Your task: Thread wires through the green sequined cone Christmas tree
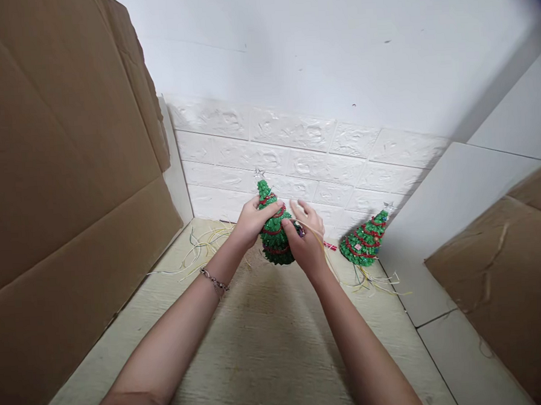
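A green beaded Christmas tree (275, 241) with red bead garlands and a clear star on top is held up above the table, tilted slightly. My left hand (252, 220) grips its upper part from the left, thumb across the front. At its lower right side is my right hand (307, 234), with the thumb against the beads and the fingers reaching behind, partly apart. A pale strand (318, 239) runs from the tree over this hand and down to the table. What the hidden fingertips touch cannot be seen.
A second beaded Christmas tree (364, 243) stands at the right by the wall, loose strands at its base. More white and yellow strands (204, 245) lie at the left. Cardboard (63, 147) rises on the left, and another cardboard piece (505, 275) leans at the right.
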The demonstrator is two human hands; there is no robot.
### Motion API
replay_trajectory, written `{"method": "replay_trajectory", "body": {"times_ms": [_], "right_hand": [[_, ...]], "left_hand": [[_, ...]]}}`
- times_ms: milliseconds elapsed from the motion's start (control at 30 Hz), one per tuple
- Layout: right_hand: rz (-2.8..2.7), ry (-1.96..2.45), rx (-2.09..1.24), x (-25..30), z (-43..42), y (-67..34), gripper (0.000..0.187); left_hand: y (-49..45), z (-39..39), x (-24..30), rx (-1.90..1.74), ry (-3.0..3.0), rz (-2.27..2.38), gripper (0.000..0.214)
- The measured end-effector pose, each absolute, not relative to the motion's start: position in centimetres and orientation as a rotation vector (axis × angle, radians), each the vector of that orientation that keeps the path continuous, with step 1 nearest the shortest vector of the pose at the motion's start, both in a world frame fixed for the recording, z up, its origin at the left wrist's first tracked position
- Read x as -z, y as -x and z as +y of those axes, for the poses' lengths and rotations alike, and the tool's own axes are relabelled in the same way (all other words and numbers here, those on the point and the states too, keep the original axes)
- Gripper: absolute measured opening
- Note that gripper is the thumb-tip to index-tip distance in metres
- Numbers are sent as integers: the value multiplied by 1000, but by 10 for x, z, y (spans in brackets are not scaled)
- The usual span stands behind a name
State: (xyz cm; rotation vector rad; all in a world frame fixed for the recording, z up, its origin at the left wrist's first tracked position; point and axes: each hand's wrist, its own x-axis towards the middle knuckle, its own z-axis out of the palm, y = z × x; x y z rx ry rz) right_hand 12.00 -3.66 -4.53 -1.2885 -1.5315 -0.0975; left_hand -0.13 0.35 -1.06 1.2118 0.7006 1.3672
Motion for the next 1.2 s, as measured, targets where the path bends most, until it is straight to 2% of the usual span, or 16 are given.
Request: {"method": "replay_trajectory", "body": {"times_ms": [100, 467, 600, 767, 1033, 1100, 1200], "right_hand": [[-1600, 1286, 167, 40, -39, -130, 71], [-1681, 1494, 32, 46, -32, -127, 61], [-1661, 1346, 143, 44, -35, -132, 69], [-1647, 1175, 393, 32, -49, -141, 58], [-1757, 1364, 321, 41, -39, -128, 56], [-1789, 1401, 314, 44, -38, -129, 68], [-1778, 1446, 334, 42, -40, -135, 100]], "left_hand": [[1, 3, 11, -1354, -1229, 703, 35], [-3, -3, 10, -1286, -1249, 704, 41], [0, 3, 12, -1356, -1261, 731, 37], [2, 4, 12, -1411, -1314, 720, 34], [-2, -6, 7, -1310, -1439, 714, 39], [-2, -5, 8, -1305, -1420, 715, 38], [-1, -1, 9, -1358, -1299, 720, 37]]}}
